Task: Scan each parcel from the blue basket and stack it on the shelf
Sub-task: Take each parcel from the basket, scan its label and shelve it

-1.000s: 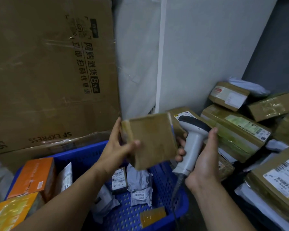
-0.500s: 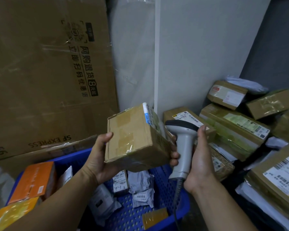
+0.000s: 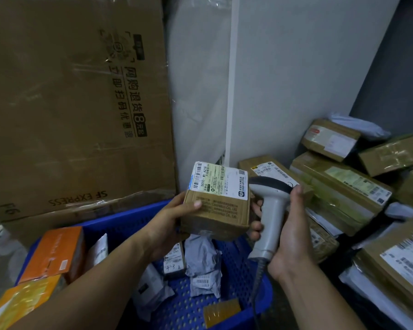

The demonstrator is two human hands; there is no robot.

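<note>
A big flat carton point(image 3: 69, 103) leans behind the left hand's fingers, and the blue basket point(image 3: 119, 219) sits below both hands, holding grey bags point(image 3: 202, 260). The left hand point(image 3: 167, 225) grips a small brown parcel point(image 3: 216, 211) above the basket, label up. Just right of those fingers, the right hand point(image 3: 290, 236) wraps round the grey scanner point(image 3: 270, 210), its head beside the parcel's top corner.

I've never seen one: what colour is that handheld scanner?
The barcode scanner is light grey with a black top; head view shows it.
</note>
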